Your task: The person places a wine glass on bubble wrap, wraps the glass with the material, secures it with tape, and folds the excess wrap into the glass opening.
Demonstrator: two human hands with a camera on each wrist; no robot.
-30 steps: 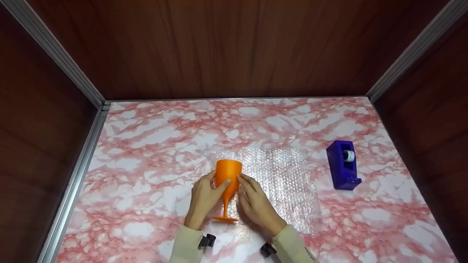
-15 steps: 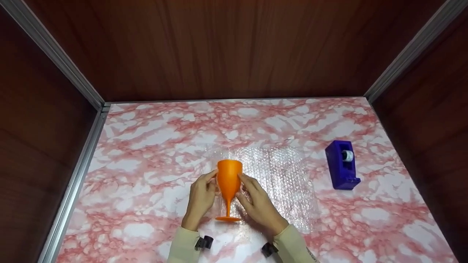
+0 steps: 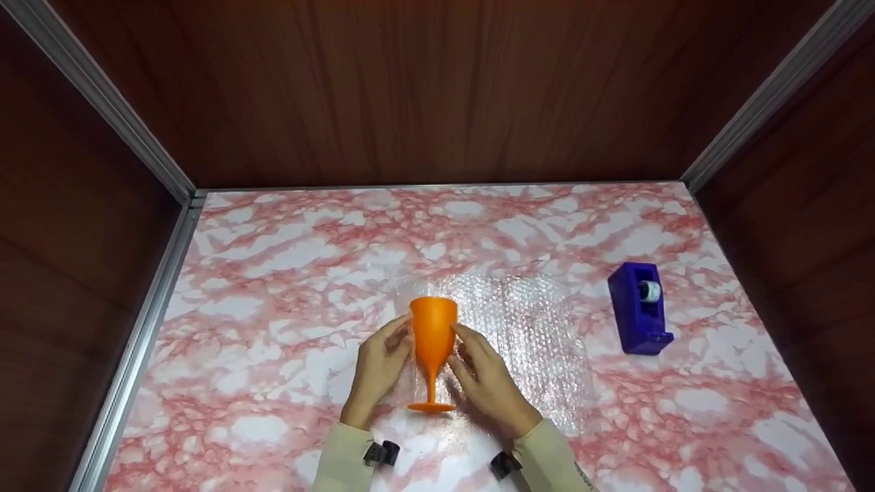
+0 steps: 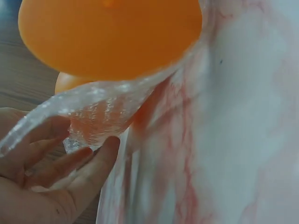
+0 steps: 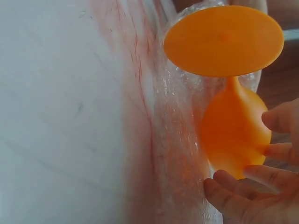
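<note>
Orange goblet (image 3: 433, 328) slightly farther right, seemingly

Goblet (image 3: 433, 331): orange plastic, smooth, soft sheen. Bubble wrap (image 3: 526, 342) beneath it: clear plastic film, glossy, pimpled. Tape dispenser (image 3: 639, 326), 3 o'clock from goblet: purple plastic, smooth. Tabletop (image 3: 273, 383): marble-patterned, smooth. Rear panel (image 3: 437, 96), 12 o'clock: wood-grained, low sheen. Rail (image 3: 113, 96), 10 o'clock: grey metal. Sleeve (image 3: 344, 458), 7 o'clock: matt cloth.

Dark wood-grain walls (image 3: 437, 89); grey metal strips (image 3: 111, 102); red-white marbled tabletop (image 3: 273, 239).
</note>
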